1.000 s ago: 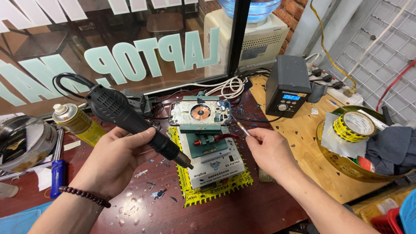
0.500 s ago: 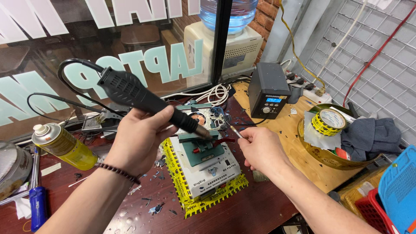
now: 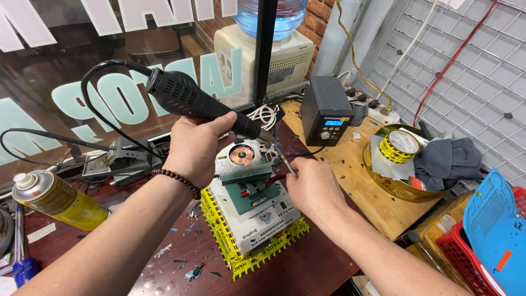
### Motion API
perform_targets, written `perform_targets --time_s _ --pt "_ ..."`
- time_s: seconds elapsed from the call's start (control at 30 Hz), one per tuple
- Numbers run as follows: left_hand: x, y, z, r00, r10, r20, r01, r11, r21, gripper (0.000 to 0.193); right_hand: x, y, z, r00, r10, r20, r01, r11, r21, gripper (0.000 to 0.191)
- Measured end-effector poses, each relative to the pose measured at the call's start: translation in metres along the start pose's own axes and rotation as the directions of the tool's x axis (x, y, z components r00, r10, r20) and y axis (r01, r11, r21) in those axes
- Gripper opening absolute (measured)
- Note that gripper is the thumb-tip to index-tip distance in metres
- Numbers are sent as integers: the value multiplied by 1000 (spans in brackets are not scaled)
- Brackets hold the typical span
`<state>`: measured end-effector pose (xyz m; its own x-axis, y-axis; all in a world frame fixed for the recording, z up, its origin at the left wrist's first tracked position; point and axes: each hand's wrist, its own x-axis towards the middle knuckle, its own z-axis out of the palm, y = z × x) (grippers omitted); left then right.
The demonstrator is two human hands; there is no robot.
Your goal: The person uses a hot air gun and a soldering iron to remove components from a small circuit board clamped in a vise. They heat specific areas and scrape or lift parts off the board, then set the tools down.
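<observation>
Hot-air handle (image 3: 192, 104) gripped in left hand (image 3: 197, 145), centre frame.
Thin tool (image 3: 285, 163) pinched in right hand (image 3: 312, 189); yellow-edged box (image 3: 246, 241) below, yellow spray can (image 3: 57, 200) far left.

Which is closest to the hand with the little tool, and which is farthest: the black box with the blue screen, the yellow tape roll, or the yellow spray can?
From the right hand in the head view:
1. Black box with blue screen, just behind it.
2. Yellow tape roll, off to the right, in the round tin.
3. Yellow spray can, far left, beyond the left arm.
</observation>
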<state>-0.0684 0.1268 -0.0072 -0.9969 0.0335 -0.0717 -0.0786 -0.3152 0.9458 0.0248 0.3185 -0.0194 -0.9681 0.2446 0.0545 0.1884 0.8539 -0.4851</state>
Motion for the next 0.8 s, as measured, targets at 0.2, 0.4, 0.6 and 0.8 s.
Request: perform_targets --time_s 0.2,0.4,0.6,0.8 --pt "17 4 4 1000 -8 -4 8 1000 -16 18 4 -5 -1 996 75 46 -77 997 26 26" --pt "26 2 9 1000 5 17 -4 999 -33 17 11 -6 -5 990 104 96 -108 994 36 34" --pt "28 -1 13 999 4 51 0 997 -71 18 24 -8 -10 993 69 101 -65 997 -33 33" --pt "28 -1 15 999 -5 43 7 999 -49 22 27 4 -5 971 144 189 -168 979 117 32"
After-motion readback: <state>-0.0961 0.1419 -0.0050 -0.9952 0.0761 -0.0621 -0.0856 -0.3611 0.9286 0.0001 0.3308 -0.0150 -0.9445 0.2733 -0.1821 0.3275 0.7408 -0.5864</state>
